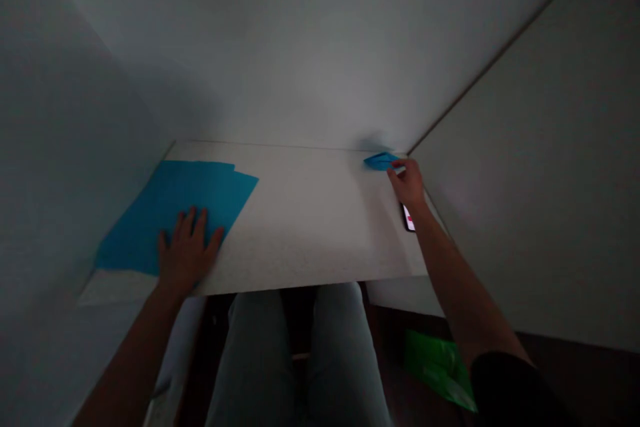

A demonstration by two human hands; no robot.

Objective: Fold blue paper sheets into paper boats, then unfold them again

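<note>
Blue paper sheets (187, 190) are being seen overlapping at L end of white tabletop (305, 213). L hand (185, 257) is being rested palm-down on their front R part, fingers spread wide, nothing being gripped. Folded blue paper piece (379, 161) is being pinched by R hand (409, 181) betw. thumb & fingertips, closed on its R end, at far R corner nr back wall (300, 67); whether it's being lifted, can't tell. Lit phone (409, 219) is being partly hidden by R forearm (450, 267). Green plastic item (435, 363) is being seen below tabletop, R.
</note>
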